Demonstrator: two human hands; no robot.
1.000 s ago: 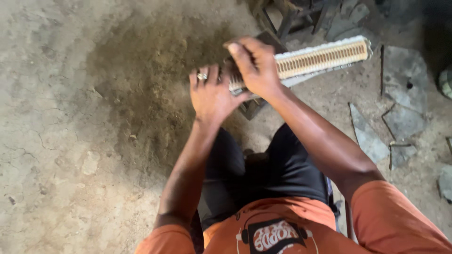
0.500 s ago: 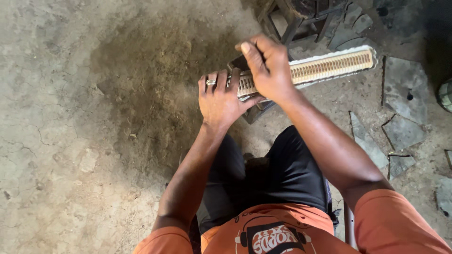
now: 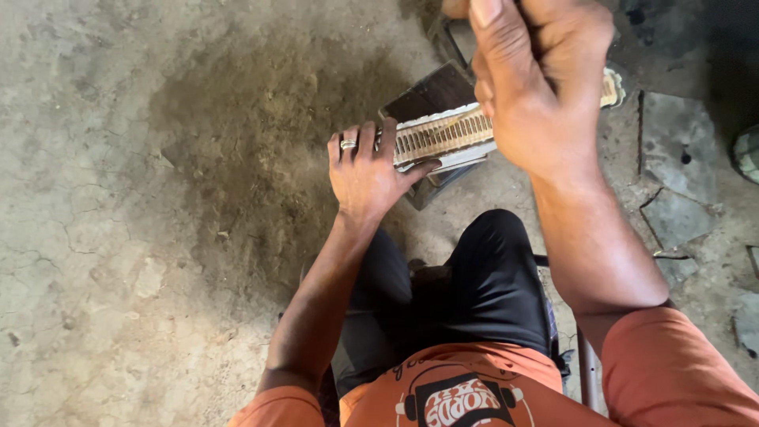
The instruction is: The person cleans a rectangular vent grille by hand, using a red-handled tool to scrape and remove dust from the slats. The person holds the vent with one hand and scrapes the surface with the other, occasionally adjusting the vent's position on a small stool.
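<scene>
A long finned metal block [image 3: 443, 136], pale with rows of thin slots, is held at its near end by the left hand [image 3: 368, 170]; the fingers [image 3: 365, 142] are laid flat over its top edge and the thumb is pressed against its lower side. A ring [image 3: 349, 144] is worn on one finger. Past the fingertips, a dark metal plate [image 3: 431, 91] is seen under the block. The right hand [image 3: 541, 87] is raised above the block's far part, curled into a closed fist; whether anything is gripped inside cannot be told. Cracked concrete floor [image 3: 118, 221] lies beneath
</scene>
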